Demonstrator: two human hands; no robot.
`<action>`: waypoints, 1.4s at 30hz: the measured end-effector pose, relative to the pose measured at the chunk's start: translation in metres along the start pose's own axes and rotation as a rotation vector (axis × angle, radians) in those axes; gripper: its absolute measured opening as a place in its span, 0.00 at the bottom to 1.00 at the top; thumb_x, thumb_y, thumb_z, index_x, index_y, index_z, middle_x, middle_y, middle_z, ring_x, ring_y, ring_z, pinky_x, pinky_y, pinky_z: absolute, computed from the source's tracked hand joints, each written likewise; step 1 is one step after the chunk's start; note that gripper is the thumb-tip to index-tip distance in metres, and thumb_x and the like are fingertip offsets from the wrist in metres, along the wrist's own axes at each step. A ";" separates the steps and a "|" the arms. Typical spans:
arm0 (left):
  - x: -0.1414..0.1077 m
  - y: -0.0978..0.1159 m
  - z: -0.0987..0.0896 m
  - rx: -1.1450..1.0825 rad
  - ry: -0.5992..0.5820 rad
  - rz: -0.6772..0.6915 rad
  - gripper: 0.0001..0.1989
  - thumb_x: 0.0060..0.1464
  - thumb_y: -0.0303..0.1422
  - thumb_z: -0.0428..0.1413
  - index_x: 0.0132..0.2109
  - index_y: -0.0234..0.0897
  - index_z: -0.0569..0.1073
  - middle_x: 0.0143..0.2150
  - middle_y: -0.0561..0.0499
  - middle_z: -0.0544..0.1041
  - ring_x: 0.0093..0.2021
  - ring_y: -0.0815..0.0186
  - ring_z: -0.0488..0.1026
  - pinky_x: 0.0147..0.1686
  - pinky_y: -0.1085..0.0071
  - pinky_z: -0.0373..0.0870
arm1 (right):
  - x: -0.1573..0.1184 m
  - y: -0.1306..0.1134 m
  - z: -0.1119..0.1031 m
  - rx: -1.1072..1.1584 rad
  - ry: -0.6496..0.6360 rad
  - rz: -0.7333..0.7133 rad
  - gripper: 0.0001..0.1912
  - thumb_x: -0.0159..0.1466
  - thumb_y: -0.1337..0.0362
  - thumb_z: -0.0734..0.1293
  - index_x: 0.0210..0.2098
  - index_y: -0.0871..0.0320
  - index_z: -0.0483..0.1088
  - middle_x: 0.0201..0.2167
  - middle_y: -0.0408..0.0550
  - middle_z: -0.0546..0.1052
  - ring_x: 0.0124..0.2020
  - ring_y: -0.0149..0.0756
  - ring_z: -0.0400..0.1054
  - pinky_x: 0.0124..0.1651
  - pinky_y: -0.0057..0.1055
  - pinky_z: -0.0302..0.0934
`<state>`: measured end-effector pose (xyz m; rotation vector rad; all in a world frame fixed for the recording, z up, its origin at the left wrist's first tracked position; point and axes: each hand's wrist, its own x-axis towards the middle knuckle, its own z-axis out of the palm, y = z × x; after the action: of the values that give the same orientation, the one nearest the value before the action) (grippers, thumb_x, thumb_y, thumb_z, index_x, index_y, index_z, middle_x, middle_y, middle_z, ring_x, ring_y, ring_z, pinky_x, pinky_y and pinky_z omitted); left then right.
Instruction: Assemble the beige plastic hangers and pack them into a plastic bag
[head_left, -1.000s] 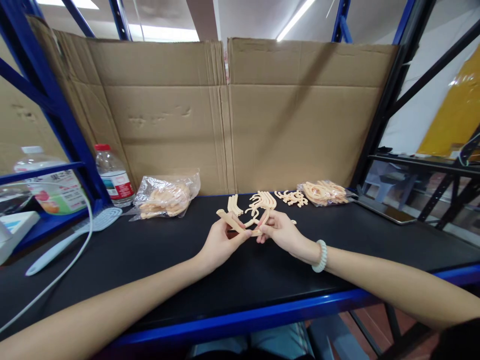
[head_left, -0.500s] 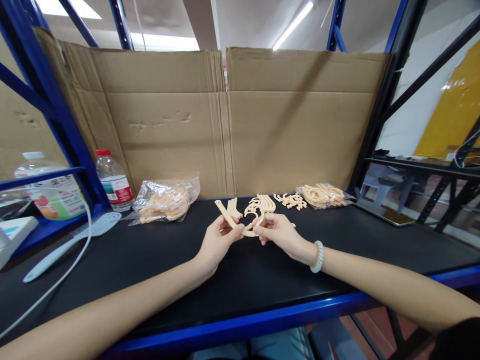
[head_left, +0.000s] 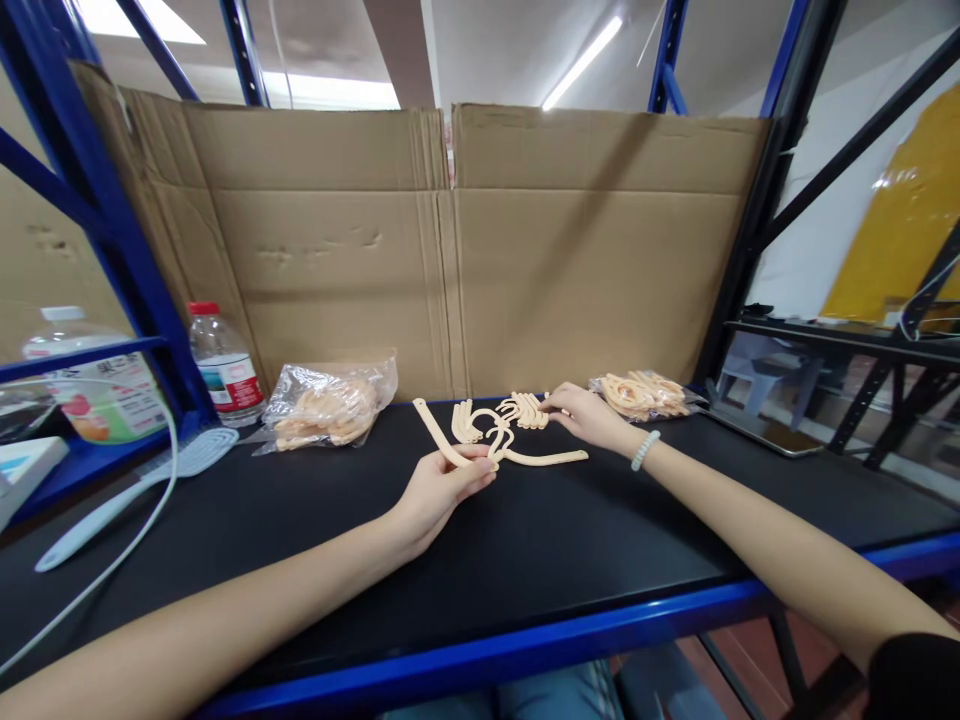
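My left hand (head_left: pixel 439 497) pinches the joint of a beige folding clothes hanger (head_left: pixel 433 430) just above the black table. One arm of it slants up to the left, another (head_left: pixel 547 460) stretches right, and curved hook-like parts rise in the middle. Past the hanger lies a small stack of curved beige strips (head_left: pixel 466 422), with more beige pieces (head_left: pixel 525 408) to its right. My right hand (head_left: pixel 589 415) is at the right end of those pieces, its fingers closed together and pointing down; what they grip is hidden. A pale beaded bracelet (head_left: pixel 645 450) circles that wrist.
Clear bags of beige parts stand at the back left (head_left: pixel 330 405) and back right (head_left: pixel 645 394). A red-capped bottle (head_left: pixel 227 370), a pale-blue brush (head_left: pixel 202 450) and a white cable (head_left: pixel 161 505) are on the left. Cardboard (head_left: pixel 585 270) walls off the rear.
My right hand has let go of the hanger and moved right and away to the loose pieces. The hanger's right arm now stretches out sideways. My left hand keeps its hold.
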<state>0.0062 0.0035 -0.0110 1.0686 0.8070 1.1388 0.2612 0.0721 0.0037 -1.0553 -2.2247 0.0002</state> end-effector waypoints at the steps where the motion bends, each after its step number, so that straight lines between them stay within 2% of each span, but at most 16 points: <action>1: 0.000 0.000 0.000 -0.019 0.004 -0.005 0.12 0.38 0.26 0.68 0.33 0.29 0.77 0.31 0.48 0.77 0.36 0.68 0.75 0.42 0.74 0.74 | 0.000 0.009 -0.001 -0.098 -0.069 -0.035 0.11 0.59 0.74 0.64 0.39 0.59 0.74 0.36 0.53 0.75 0.43 0.41 0.66 0.49 0.41 0.62; 3: 0.001 0.001 -0.001 -0.045 0.011 -0.010 0.10 0.39 0.24 0.67 0.33 0.28 0.78 0.31 0.48 0.76 0.36 0.69 0.74 0.42 0.75 0.74 | 0.000 0.020 0.000 -0.218 -0.180 -0.070 0.13 0.58 0.76 0.64 0.40 0.59 0.74 0.37 0.53 0.75 0.44 0.41 0.65 0.49 0.40 0.61; 5: 0.001 0.001 -0.001 -0.057 0.015 -0.014 0.08 0.40 0.23 0.66 0.32 0.28 0.78 0.31 0.48 0.76 0.36 0.69 0.74 0.42 0.75 0.74 | 0.000 0.025 0.004 -0.261 -0.234 -0.089 0.12 0.58 0.77 0.65 0.39 0.60 0.73 0.38 0.52 0.75 0.44 0.40 0.65 0.50 0.39 0.60; 10: 0.001 0.000 -0.003 -0.066 0.005 -0.015 0.07 0.41 0.22 0.65 0.32 0.29 0.78 0.33 0.47 0.76 0.37 0.69 0.74 0.42 0.74 0.74 | 0.001 0.029 0.011 -0.266 -0.244 -0.131 0.07 0.61 0.73 0.64 0.36 0.60 0.72 0.35 0.51 0.73 0.40 0.39 0.64 0.47 0.36 0.59; 14: 0.003 -0.001 -0.005 -0.076 -0.014 -0.018 0.07 0.41 0.23 0.65 0.32 0.30 0.77 0.33 0.48 0.76 0.37 0.69 0.74 0.43 0.74 0.74 | -0.001 0.035 0.015 -0.223 -0.238 -0.120 0.07 0.63 0.71 0.62 0.35 0.60 0.71 0.36 0.52 0.69 0.39 0.39 0.63 0.45 0.36 0.59; 17: 0.003 -0.001 -0.006 -0.075 -0.028 -0.024 0.08 0.42 0.23 0.65 0.33 0.31 0.77 0.33 0.48 0.76 0.36 0.69 0.74 0.44 0.73 0.73 | -0.002 0.032 0.016 -0.081 -0.110 -0.070 0.08 0.65 0.70 0.58 0.36 0.59 0.69 0.38 0.51 0.66 0.40 0.37 0.63 0.46 0.35 0.59; 20: 0.003 0.001 -0.006 -0.068 -0.021 -0.034 0.09 0.41 0.24 0.66 0.33 0.31 0.76 0.33 0.48 0.76 0.35 0.70 0.74 0.43 0.73 0.72 | 0.000 0.020 0.015 0.067 0.148 0.050 0.07 0.65 0.68 0.56 0.36 0.58 0.65 0.37 0.49 0.65 0.40 0.36 0.62 0.45 0.35 0.59; 22: 0.003 0.001 -0.006 -0.068 -0.020 -0.038 0.10 0.41 0.24 0.66 0.34 0.31 0.76 0.33 0.48 0.76 0.35 0.70 0.74 0.43 0.73 0.72 | 0.001 0.008 0.012 0.209 0.298 0.133 0.06 0.65 0.64 0.57 0.36 0.57 0.63 0.33 0.46 0.65 0.35 0.34 0.62 0.39 0.32 0.60; 25: 0.002 0.001 -0.005 -0.067 -0.028 -0.040 0.11 0.41 0.25 0.66 0.34 0.31 0.76 0.33 0.48 0.76 0.36 0.70 0.74 0.43 0.74 0.71 | 0.000 -0.016 0.008 0.585 0.372 0.209 0.08 0.66 0.57 0.58 0.40 0.55 0.60 0.22 0.37 0.61 0.21 0.28 0.57 0.25 0.26 0.54; 27: 0.002 0.002 -0.006 -0.062 -0.034 -0.042 0.11 0.40 0.25 0.66 0.34 0.31 0.76 0.33 0.49 0.76 0.36 0.70 0.74 0.42 0.74 0.71 | -0.003 -0.034 0.007 0.828 0.358 0.271 0.12 0.65 0.54 0.59 0.41 0.54 0.59 0.17 0.34 0.60 0.16 0.26 0.55 0.21 0.24 0.51; 29: 0.001 0.002 -0.006 -0.056 -0.043 -0.043 0.12 0.39 0.26 0.67 0.34 0.31 0.76 0.33 0.49 0.76 0.35 0.70 0.73 0.42 0.75 0.70 | -0.006 -0.052 0.006 1.006 0.314 0.357 0.13 0.63 0.53 0.61 0.41 0.55 0.60 0.17 0.36 0.65 0.17 0.27 0.61 0.22 0.25 0.56; 31: 0.000 0.003 -0.006 -0.052 -0.056 -0.038 0.12 0.39 0.26 0.67 0.34 0.31 0.76 0.32 0.50 0.75 0.34 0.71 0.73 0.41 0.75 0.70 | -0.008 -0.068 0.007 1.174 0.249 0.429 0.14 0.62 0.55 0.64 0.42 0.57 0.62 0.24 0.43 0.73 0.24 0.31 0.69 0.28 0.28 0.62; 34: 0.000 0.003 -0.005 -0.038 -0.084 -0.029 0.12 0.38 0.27 0.68 0.33 0.31 0.75 0.31 0.51 0.75 0.34 0.72 0.73 0.41 0.75 0.69 | -0.012 -0.083 0.012 1.382 0.152 0.489 0.14 0.60 0.57 0.66 0.41 0.59 0.65 0.34 0.50 0.77 0.31 0.33 0.71 0.35 0.31 0.64; 37: 0.000 0.002 -0.006 -0.019 -0.120 -0.019 0.12 0.39 0.28 0.68 0.33 0.31 0.75 0.31 0.52 0.75 0.35 0.71 0.73 0.42 0.74 0.68 | -0.016 -0.089 0.022 1.440 0.099 0.500 0.14 0.59 0.56 0.68 0.39 0.59 0.67 0.33 0.50 0.77 0.28 0.30 0.69 0.33 0.30 0.62; 42: 0.001 0.000 -0.006 0.026 -0.167 0.015 0.12 0.38 0.29 0.68 0.32 0.31 0.75 0.32 0.51 0.75 0.36 0.69 0.73 0.44 0.72 0.67 | -0.021 -0.093 0.035 1.371 0.070 0.502 0.15 0.51 0.61 0.74 0.33 0.60 0.67 0.30 0.48 0.76 0.25 0.26 0.65 0.28 0.26 0.58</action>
<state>0.0005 0.0060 -0.0130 1.1760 0.6849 1.0385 0.1869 0.0042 -0.0100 -0.6874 -1.2685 1.4263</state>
